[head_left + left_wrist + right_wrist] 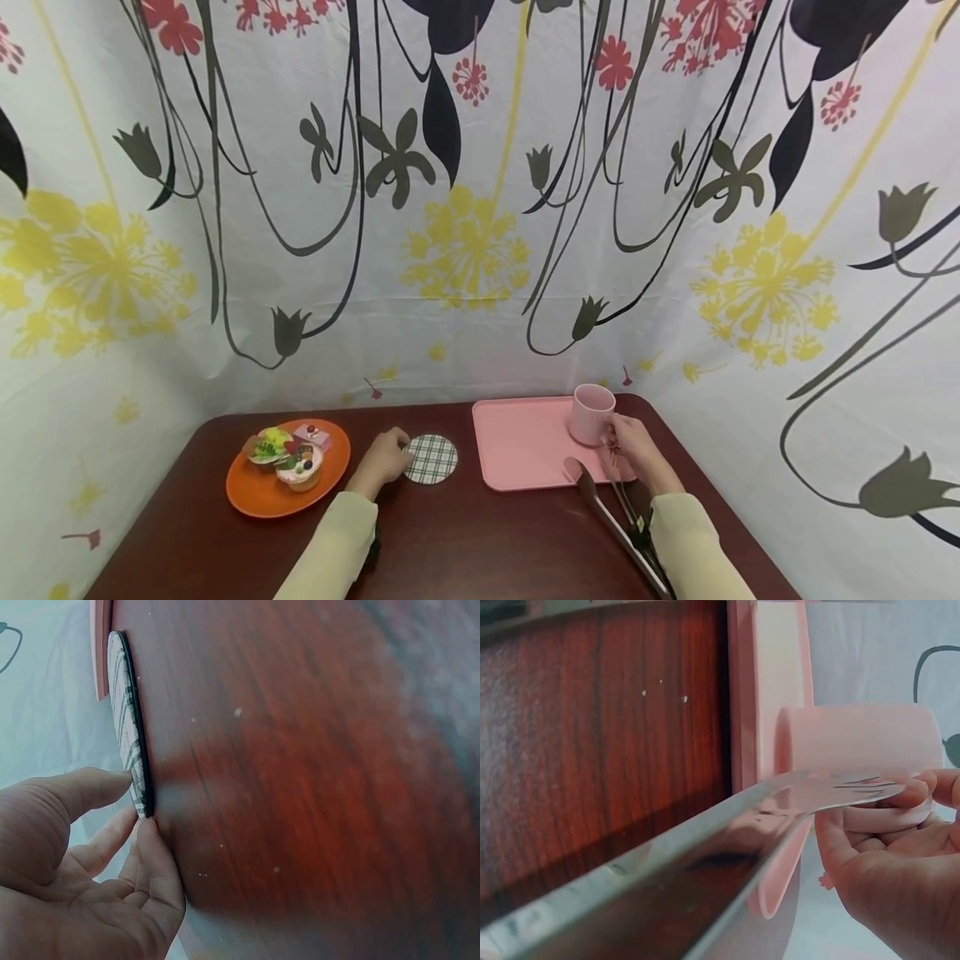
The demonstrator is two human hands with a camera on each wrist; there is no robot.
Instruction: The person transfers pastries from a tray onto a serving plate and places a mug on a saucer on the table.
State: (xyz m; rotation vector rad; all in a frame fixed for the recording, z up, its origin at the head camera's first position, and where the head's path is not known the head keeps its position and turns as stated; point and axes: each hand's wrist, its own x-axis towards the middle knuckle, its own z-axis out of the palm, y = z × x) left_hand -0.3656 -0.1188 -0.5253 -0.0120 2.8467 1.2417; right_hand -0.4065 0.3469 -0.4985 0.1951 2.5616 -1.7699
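Observation:
My left hand point(385, 458) is at the left edge of a round checked coaster point(431, 459). In the left wrist view, thumb and fingertips pinch the coaster's rim point(129, 727), and its dark underside lies close along the tabletop. My right hand point(636, 446) grips a pink mug point(592, 414) by its handle point(881, 820). The mug is upright at the right side of the pink tray point(517, 442). A fork point(810, 793) and a spoon point(592, 492) extend from near my right wrist toward the tray's front right corner, the fork overlapping mug and fingers in the right wrist view.
An orange plate point(251, 502) at the left bears several small cakes, including a cupcake with white topping point(300, 473). The dark wooden table point(480, 542) ends at a flower-patterned curtain point(420, 350) behind and on both sides.

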